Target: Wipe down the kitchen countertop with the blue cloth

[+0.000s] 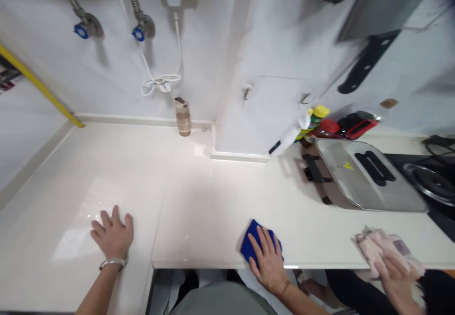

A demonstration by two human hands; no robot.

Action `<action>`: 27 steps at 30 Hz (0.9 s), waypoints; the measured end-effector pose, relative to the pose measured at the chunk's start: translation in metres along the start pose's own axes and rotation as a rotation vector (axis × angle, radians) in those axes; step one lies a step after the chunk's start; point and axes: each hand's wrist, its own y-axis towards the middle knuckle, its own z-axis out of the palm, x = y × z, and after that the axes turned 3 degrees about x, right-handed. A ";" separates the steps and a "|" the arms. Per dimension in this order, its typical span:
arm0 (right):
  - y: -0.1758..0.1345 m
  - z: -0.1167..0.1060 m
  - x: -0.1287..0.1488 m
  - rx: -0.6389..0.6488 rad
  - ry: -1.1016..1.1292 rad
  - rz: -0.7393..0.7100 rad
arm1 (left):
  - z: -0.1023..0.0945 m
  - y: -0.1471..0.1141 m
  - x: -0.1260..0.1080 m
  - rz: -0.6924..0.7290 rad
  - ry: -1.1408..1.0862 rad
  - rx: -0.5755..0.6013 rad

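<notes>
My left hand (pixel 114 234), a bracelet (pixel 113 262) at its wrist, lies flat with spread fingers on the white countertop (pixel 135 172). Nothing is under it that I can see. By the counter's front edge, my right hand (pixel 269 260) presses down on a folded blue cloth (pixel 249 244); its fingers lie over the cloth, which shows on both sides of them. To the right, another person's hand (pixel 398 277) holds a pale pink cloth (pixel 382 244) over the edge of the counter.
An electric pan (pixel 355 182) with a metal lid stands on the right, before several bottles (pixel 320 123). A brown-tinted bottle (pixel 183 118) stands against the wall. Above are blue-knobbed valves (pixel 139 32), a coiled white cord (pixel 161 83) and a hanging cleaver (pixel 369 61).
</notes>
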 end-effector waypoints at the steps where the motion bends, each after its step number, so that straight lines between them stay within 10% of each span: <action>1: 0.009 -0.001 0.021 0.005 0.018 -0.040 | 0.003 0.000 0.002 -0.012 -0.015 -0.040; 17: 0.126 -0.034 0.277 0.313 0.434 -0.611 | 0.021 -0.003 0.030 0.054 -0.097 -0.062; 21: 0.130 -0.046 0.272 0.309 0.460 -0.672 | 0.021 -0.004 0.035 0.090 -0.132 -0.081; 27: 0.100 -0.047 0.177 0.295 0.424 -0.718 | 0.012 -0.006 0.034 0.159 -0.208 -0.061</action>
